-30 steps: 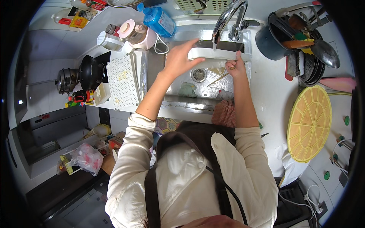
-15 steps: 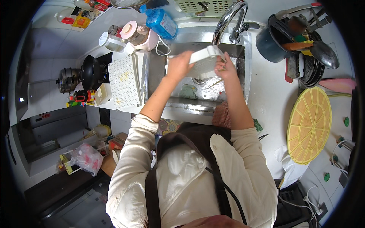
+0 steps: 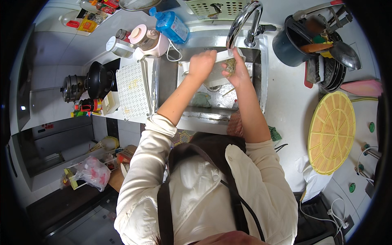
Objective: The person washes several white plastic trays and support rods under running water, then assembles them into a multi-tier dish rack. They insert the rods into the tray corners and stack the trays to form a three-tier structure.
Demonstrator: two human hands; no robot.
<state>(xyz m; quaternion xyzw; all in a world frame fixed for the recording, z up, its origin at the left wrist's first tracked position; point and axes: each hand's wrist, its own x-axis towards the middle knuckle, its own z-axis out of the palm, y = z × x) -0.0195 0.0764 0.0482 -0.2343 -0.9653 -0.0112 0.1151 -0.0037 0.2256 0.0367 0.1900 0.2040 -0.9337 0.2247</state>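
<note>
Over the sink (image 3: 171, 83), below the chrome faucet (image 3: 234, 30), a white rectangular container (image 3: 217, 74) is tilted. My left hand (image 3: 203, 64) is closed on its edge, the fingertips partly hidden. My right hand (image 3: 238, 72) closes around a greenish-brown scouring pad (image 3: 230, 67) against the container's right side. Whether water is running I cannot tell. On the sink bottom lie a pale green cloth (image 3: 201, 99) and a thin stick (image 3: 229, 91).
Left of the sink are a white patterned board (image 3: 132, 90), a pink kettle (image 3: 148, 44) and a blue bottle (image 3: 173, 27). On the right stand a dark utensil bucket (image 3: 286, 47) and a round yellow-rimmed board (image 3: 332, 132). A reddish cloth (image 3: 235, 124) hangs over the sink's front edge.
The white container has come down lower and turned in my hands. My left hand has shifted right and up, and the scouring pad in my right hand now shows plainly.
</note>
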